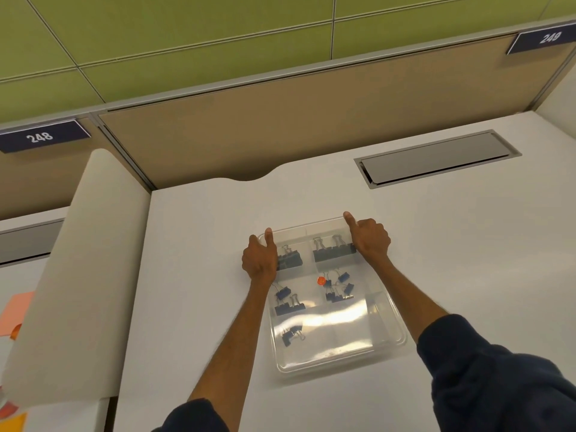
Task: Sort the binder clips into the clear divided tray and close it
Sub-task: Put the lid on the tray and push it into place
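Gripping tray (339, 366) far corners: left hand (260, 258), right hand (369, 241), thumbs atop; metal hatch (436, 159) beyond.

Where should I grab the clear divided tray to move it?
Take the clear divided tray by its two long side rims, one hand from each side, thumbs on top, fingers under the lip. It lies flat and wide with loose binder clips inside, so a two-sided hold should keep it level. Left hand and right hand grip those rims now.

office | cubicle partition (280, 126) | number plates 248 (40, 137), 249 (550, 37) | desk cable hatch (436, 159)
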Tool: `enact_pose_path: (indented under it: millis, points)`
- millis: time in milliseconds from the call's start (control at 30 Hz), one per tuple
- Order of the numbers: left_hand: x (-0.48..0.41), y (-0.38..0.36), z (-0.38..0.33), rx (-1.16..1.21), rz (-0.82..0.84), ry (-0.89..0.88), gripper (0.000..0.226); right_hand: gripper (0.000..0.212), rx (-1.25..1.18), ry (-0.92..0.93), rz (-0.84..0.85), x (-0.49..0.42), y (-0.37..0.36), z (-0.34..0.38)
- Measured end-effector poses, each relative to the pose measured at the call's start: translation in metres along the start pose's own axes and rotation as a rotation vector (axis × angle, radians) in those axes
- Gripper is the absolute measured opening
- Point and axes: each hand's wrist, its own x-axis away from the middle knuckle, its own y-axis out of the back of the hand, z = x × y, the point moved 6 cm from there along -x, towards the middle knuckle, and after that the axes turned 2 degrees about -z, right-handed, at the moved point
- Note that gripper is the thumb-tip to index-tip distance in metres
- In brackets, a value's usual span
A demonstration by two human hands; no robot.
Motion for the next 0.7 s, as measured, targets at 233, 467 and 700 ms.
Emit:
enact_pose_path:
  millis: [233,467,700]
  points:
    - [-0.002,-0.007,0.005,0.084,0.127,0.085,0.073,0.070,0.099,0.090,0.008,-0.001,-0.004,0.002]
    - [-0.005,-0.007,0.005,0.014,0.070,0.057,0.074,0.074,0.111,0.042,-0.031,-0.001,-0.004,-0.002]
    - [0.013,-0.009,-0.014,-0.235,-0.158,-0.230,0.062,0.042,0.231,0.324,-0.251,0.013,0.006,0.029]
